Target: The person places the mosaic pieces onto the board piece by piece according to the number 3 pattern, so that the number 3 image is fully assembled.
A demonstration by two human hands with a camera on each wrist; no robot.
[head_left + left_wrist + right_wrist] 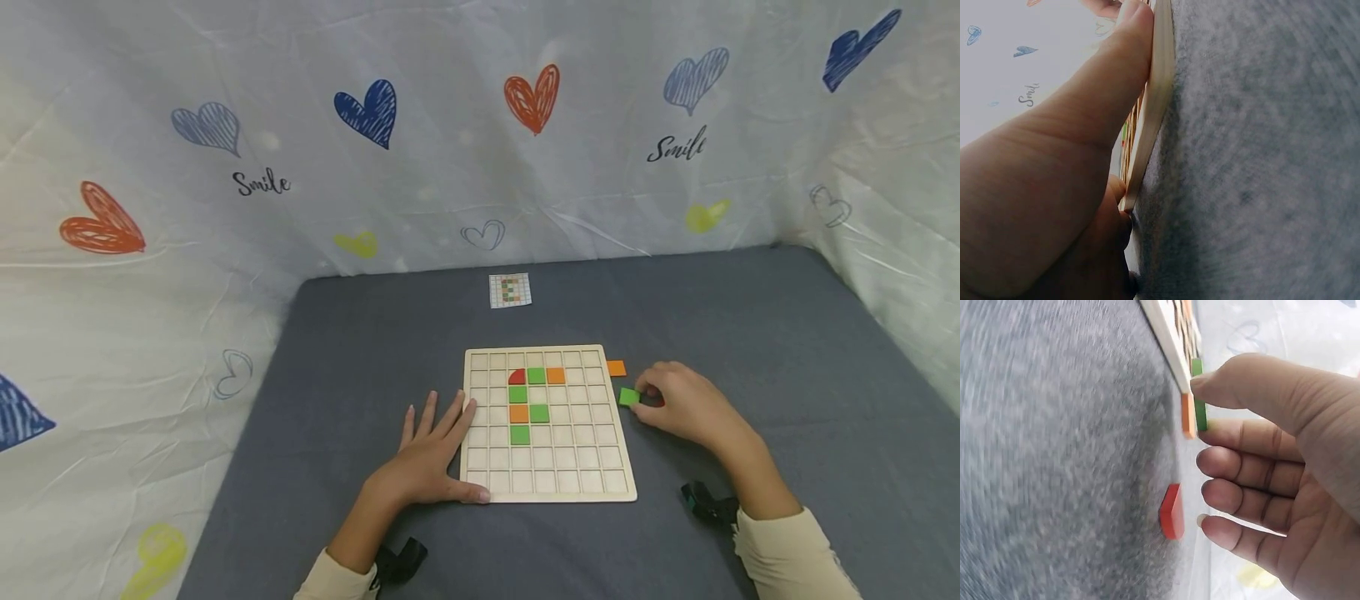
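A square wooden grid board (577,458) lies on the dark grey cloth. Set in its cells are a red rounded tile (517,377), two orange tiles and several green tiles. My left hand (431,462) rests at the board's left edge with fingers spread, the thumb on the lower left corner. Just off the right edge, my right hand (686,404) pinches a green square tile (1199,403) between thumb and index finger. Below that hand a red tile (1172,512) lies on the cloth. An orange tile (617,368) lies by the board's upper right edge.
A small printed card (510,291) with a coloured grid pattern lies behind the board. Grey cloth (375,333) covers the table. A white curtain (442,167) printed with hearts hangs behind and at the sides.
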